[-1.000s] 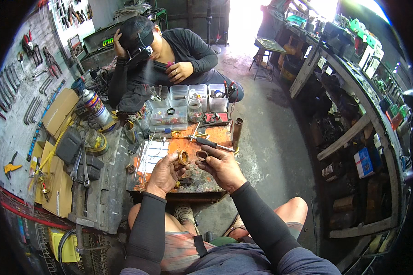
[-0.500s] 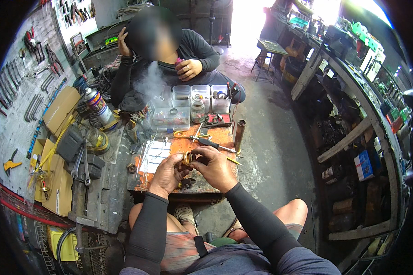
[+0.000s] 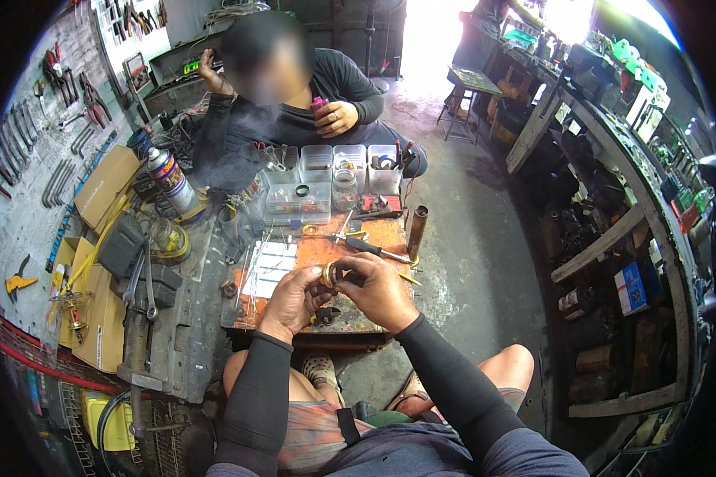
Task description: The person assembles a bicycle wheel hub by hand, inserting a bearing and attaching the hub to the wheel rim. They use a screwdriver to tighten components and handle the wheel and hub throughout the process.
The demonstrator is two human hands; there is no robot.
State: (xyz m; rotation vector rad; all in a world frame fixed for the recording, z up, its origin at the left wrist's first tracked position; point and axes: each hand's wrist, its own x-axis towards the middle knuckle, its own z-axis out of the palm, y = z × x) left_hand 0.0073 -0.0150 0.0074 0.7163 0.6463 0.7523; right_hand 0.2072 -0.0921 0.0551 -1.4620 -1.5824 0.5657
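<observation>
Above the orange worktop (image 3: 310, 254), both my hands meet on a small brass-coloured ring-shaped part (image 3: 328, 275). My left hand (image 3: 293, 304) is closed around its left side. From the other side, my right hand (image 3: 375, 296) pinches the part between thumb and fingers, which hide some of it. Just beyond lies a tool with a black handle (image 3: 363, 246) and a metal shaft. White sheets (image 3: 272, 266) with thin metal rods on them lie to the left. A dark small object (image 3: 324, 316) sits below my hands.
Clear plastic bins (image 3: 317, 161), a lidded parts case (image 3: 296, 205) and a glass jar (image 3: 344, 191) line the far edge. A copper-coloured tube (image 3: 417, 230) stands at right. A person (image 3: 342, 87) sits opposite, holding a pink object (image 3: 319, 105). Spanners (image 3: 149, 286) and a spray can (image 3: 171, 183) are left.
The smoke in front of the person opposite has thinned, and that person's hand with the pink object has shifted slightly. My hands keep nearly the same grip on the brass-coloured part.
</observation>
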